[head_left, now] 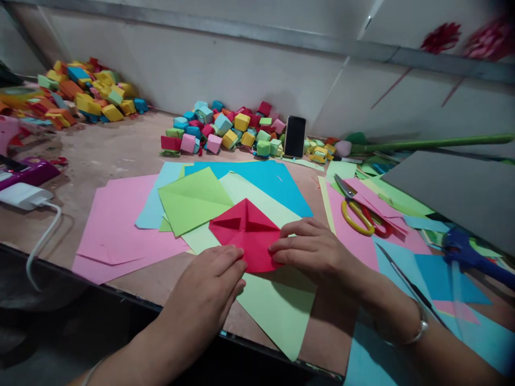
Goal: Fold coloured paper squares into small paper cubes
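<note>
A pale wall [257, 69] made of large panels stands behind a brownish, scuffed tabletop [120, 139], with a grey metal rail [193, 24] running across it. The light is dim and cool; below the table edge lies a dark area, apparently floor [52, 343].

Edges, covered parts and blur around the red folded paper [246, 236]
Parts of the paper's near and right edges are covered by the left hand [215, 279] and the right hand [309, 246], and the right thumb is hidden from view. Both forearms are cut off by the picture's edges, as are the grey board [454, 185], the purple object [38, 169] and the white charger [24, 196]. The pink flower [488, 43] is blurred, and what lies in the dark below the table [132, 142] cannot be made out.
</note>
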The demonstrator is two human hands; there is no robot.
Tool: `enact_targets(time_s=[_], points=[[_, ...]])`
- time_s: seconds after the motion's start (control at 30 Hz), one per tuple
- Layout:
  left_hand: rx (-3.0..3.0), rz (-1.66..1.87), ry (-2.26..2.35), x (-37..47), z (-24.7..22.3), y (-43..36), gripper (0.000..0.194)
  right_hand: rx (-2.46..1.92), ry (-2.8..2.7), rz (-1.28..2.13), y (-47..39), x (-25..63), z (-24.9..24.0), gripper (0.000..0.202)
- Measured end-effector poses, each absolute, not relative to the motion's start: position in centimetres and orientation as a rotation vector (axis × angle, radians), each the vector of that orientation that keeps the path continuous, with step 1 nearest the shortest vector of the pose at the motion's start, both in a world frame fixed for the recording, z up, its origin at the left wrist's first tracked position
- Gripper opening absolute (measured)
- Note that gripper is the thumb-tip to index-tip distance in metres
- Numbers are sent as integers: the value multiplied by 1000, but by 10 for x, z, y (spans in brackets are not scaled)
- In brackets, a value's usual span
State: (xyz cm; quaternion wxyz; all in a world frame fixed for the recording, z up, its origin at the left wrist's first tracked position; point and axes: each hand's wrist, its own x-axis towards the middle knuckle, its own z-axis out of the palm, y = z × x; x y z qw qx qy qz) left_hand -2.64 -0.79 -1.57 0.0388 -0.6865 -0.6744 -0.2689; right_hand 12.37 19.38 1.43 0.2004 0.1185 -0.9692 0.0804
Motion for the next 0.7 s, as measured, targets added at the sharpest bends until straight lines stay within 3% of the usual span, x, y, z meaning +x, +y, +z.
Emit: enact_targets(time_s=[0.2,0.7], points=[[-2119,-853,-1974,-24,-22,-9,21,42,-2581,394,183,113,6,8],[-2159,-856,-1980,-27,-17,-5,14,-293,-2534,416,170,101,-19,14]])
